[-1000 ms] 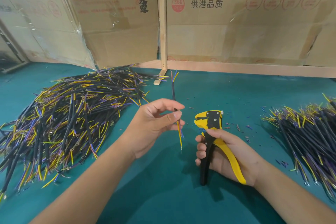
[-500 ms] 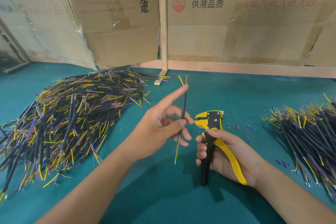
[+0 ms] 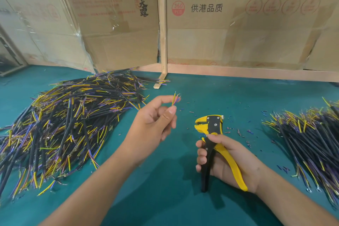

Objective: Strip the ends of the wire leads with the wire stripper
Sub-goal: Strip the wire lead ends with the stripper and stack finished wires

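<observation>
Left hand (image 3: 156, 124) raised over the green mat (image 3: 165, 180), palm toward me, fingers curled. Thumb and forefinger pinch one lead (image 3: 175, 99); only its top end shows above the fingertips, a short fan of yellow, blue and reddish cores. I cannot see the rest of the lead behind the hand.

Right hand (image 3: 229, 163) low and to the right, wrapped round the handles of the stripper (image 3: 212, 141). One handle black, one yellow. The handles stand spread apart in the palm, not squeezed together. Stripper head points up and away from me, yellow beak facing left toward the lead. Beak and lead are apart, with bare mat between them. I cannot tell how far the beak gapes.

Big loose pile (image 3: 60, 130) of black leads with yellow and purple tails lies on the mat, left. A second heap (image 3: 311, 143) sits at the right edge. Small cut scraps (image 3: 238, 131) scattered on the mat just right of the stripper head.

Cardboard boxes (image 3: 238, 24) form the back wall, printed lettering on them. A wooden post (image 3: 162, 24) stands between two boxes.
</observation>
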